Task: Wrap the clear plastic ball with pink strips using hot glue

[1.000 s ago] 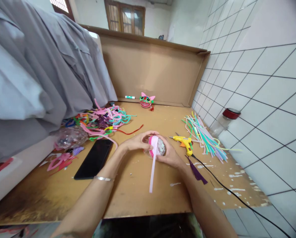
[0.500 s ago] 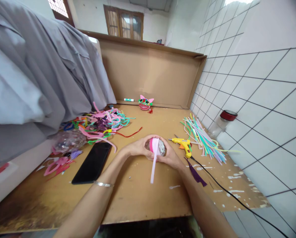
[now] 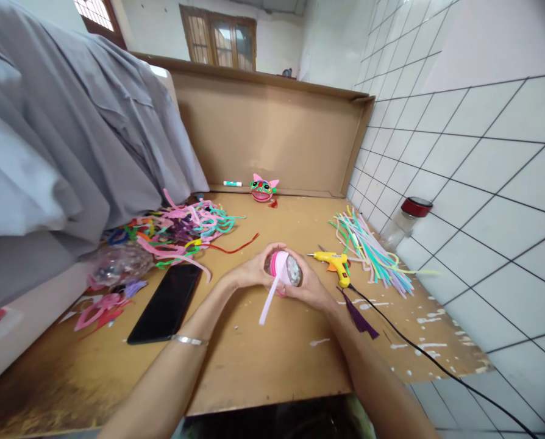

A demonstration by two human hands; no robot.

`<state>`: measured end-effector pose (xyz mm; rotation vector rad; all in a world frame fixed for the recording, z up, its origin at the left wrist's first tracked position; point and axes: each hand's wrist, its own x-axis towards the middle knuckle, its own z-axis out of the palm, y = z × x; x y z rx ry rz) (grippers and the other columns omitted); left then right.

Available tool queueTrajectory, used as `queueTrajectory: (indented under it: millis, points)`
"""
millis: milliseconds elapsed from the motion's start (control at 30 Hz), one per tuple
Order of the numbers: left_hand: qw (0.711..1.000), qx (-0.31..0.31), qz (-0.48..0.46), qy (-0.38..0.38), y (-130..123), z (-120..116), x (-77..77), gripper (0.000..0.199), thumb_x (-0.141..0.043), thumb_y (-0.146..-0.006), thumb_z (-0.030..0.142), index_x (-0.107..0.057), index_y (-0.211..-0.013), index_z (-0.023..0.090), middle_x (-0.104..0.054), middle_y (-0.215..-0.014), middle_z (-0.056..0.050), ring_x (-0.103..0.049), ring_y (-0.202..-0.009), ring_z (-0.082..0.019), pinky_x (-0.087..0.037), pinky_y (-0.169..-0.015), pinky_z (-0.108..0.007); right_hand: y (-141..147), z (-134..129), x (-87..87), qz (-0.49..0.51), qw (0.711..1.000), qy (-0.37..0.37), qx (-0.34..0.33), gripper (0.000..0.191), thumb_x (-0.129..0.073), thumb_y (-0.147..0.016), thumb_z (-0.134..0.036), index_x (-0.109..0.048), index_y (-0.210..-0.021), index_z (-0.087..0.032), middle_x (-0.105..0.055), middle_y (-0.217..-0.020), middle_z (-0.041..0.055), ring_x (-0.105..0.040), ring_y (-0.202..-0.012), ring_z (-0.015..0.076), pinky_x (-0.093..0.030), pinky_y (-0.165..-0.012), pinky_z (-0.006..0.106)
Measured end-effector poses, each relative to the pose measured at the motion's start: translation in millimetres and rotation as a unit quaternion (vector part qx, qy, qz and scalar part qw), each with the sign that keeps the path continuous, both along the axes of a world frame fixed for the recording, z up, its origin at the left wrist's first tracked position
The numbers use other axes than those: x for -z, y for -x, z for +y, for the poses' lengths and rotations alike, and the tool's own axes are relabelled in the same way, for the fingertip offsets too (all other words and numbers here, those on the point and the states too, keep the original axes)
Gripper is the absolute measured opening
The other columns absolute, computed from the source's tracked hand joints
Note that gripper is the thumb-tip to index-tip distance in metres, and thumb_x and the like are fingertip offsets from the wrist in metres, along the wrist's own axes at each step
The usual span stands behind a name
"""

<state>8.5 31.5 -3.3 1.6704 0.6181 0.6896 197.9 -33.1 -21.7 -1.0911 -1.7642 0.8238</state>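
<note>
My left hand (image 3: 256, 269) and my right hand (image 3: 311, 289) curl around a small round piece (image 3: 294, 272) above the table's middle. Its right end looks clear or silvery, and bright pink bands circle its left part. Across it runs a flat pale pink strip (image 3: 269, 302), whose loose tail hangs down toward me and to the left. My fingers wrap the piece from both sides, with the thumbs at its near edge. The fingertips behind it are hidden. Just right of my right hand lies a yellow hot glue gun (image 3: 337, 264).
Left are a phone (image 3: 165, 303), a heap of pipe cleaners (image 3: 199, 219) and a clear bag (image 3: 119, 262). Right are straight pipe cleaners (image 3: 377, 256), a purple tassel (image 3: 360, 317), the gun's cord (image 3: 419, 347) and a jar (image 3: 405, 221). At the back sit a decorated animal head (image 3: 262, 189) and a glue stick (image 3: 233, 183).
The round piece has turned slightly in my hands. The strip's loose tail has swung from nearly straight down to a leftward slant. The whole view has shifted a little.
</note>
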Motion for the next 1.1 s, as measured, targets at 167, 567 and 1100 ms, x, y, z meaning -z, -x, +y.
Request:
queueTrajectory:
  millis: [167,567,1100]
  points:
    - [0.999,0.018,0.027,0.021,0.1,-3.2,-4.1,0.095,-0.088,-0.047,0.023,-0.045,-0.132,0.019,-0.054,-0.129,-0.01,-0.052,-0.12,-0.027,-0.039,-0.107,-0.042,-1.1,-0.9,2.4,0.024,0.999,0.032,-0.004,0.104,-0.079,-0.064,-0.046,-0.025,-0.15,-0.023,-0.034,-0.153,0.0137,-0.033,-0.142,0.0314,-0.03,-0.116,0.051]
    - [0.998,0.04,0.048,-0.007,2.1,-1.7,-4.4,0.1,-0.086,-0.052,0.028,-0.041,-0.14,0.018,-0.052,-0.138,-0.013,-0.051,-0.124,-0.03,-0.037,-0.111,-0.047,0.3,-0.3,4.1,0.051,0.997,0.062,-0.011,0.117,-0.081,-0.062,-0.048,-0.014,-0.153,-0.02,-0.028,-0.156,0.0163,-0.032,-0.144,0.0308,-0.029,-0.117,0.05]
    - [0.997,0.028,0.051,-0.042,2.9,0.8,-0.9,0.103,-0.088,-0.047,0.032,-0.045,-0.139,0.016,-0.053,-0.14,-0.014,-0.048,-0.13,-0.033,-0.038,-0.111,-0.046,1.0,-3.0,0.9,0.039,0.996,0.075,-0.018,0.122,-0.081,-0.062,-0.049,-0.007,-0.155,-0.02,-0.028,-0.157,0.0165,-0.034,-0.143,0.0296,-0.029,-0.117,0.048]
